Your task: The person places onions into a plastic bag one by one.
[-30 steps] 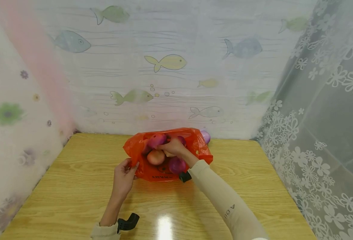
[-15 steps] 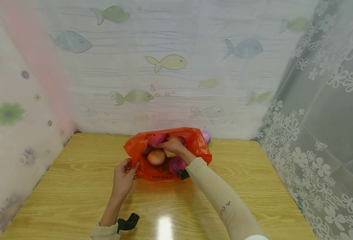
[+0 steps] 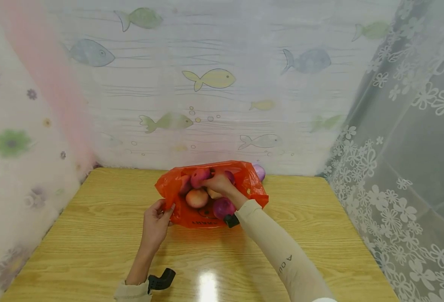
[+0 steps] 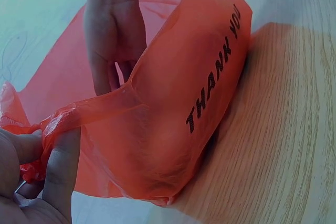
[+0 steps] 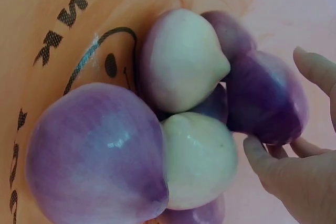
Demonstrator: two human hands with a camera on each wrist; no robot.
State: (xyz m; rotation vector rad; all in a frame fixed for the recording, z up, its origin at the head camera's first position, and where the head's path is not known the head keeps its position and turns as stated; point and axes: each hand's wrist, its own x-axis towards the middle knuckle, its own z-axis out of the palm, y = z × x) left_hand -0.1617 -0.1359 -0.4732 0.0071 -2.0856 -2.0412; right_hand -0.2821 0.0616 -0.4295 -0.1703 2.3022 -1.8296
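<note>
An orange-red plastic bag (image 3: 176,216) lies on its side near the table's back, mouth facing the person, printed THANK YOU. My left hand (image 3: 157,218) pinches the left edge of its mouth; the left wrist view shows the plastic (image 4: 55,124) bunched between thumb and fingers. My right hand (image 3: 219,184) reaches inside, thumb and fingers round a dark purple onion (image 5: 268,98) at the back. Around it lie a big purple onion (image 5: 94,156), a pale pointed round one (image 5: 184,61), another pale one (image 5: 199,161) and more purple ones partly hidden.
Behind the bag's right end, a light purple round thing (image 3: 259,172) sits by the back wall (image 3: 214,100). The wooden table (image 3: 105,235) spreads in front and to both sides. Black wrist mounts (image 3: 162,279) stick out from both wrists.
The purple onion at my right hand has turned and shifted slightly right, showing more of the one left of it. My left hand has stayed in place on the bag.
</note>
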